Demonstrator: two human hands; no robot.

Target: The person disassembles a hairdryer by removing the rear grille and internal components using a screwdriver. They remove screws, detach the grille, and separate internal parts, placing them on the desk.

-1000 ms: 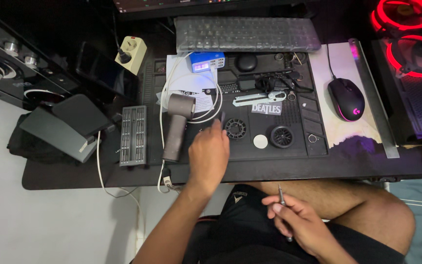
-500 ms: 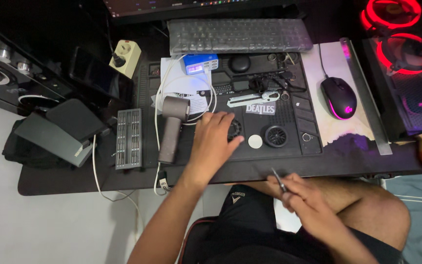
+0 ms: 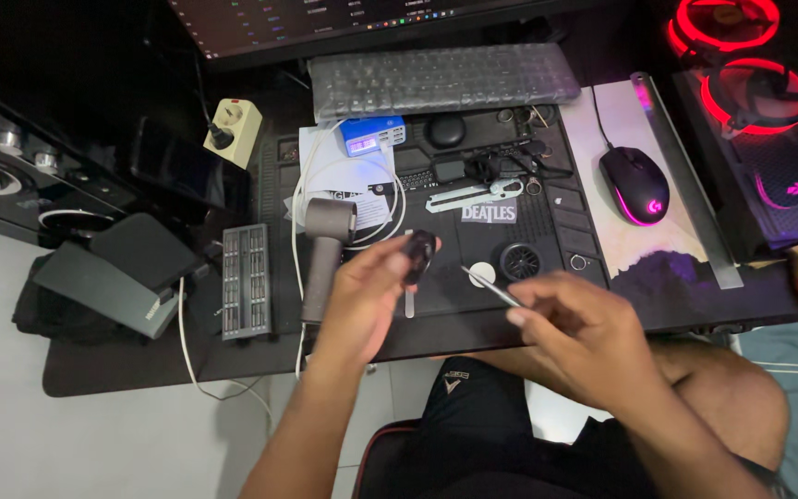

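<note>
My left hand (image 3: 362,300) holds a small black round part (image 3: 417,252) between thumb and fingertips, lifted above the black work mat (image 3: 436,286). My right hand (image 3: 574,328) grips thin metal tweezers (image 3: 489,286), whose tip points up and left toward the black part and stops a short way from it. On the mat just past the tweezers lie a small white disc (image 3: 482,273) and a black round grille part (image 3: 519,261). A grey handheld blower (image 3: 325,249) lies on the mat to the left of my left hand.
A grey bit case (image 3: 246,280) lies at the left of the mat. Behind are a keyboard (image 3: 441,79), a blue charger hub (image 3: 373,135) with white cable, and a silver tool (image 3: 468,196). A lit mouse (image 3: 634,185) sits right; a grey pouch (image 3: 122,273) left.
My left hand has picked the black round part off the mat and raised it. My right hand with the tweezers has come up from my lap to the desk edge.
</note>
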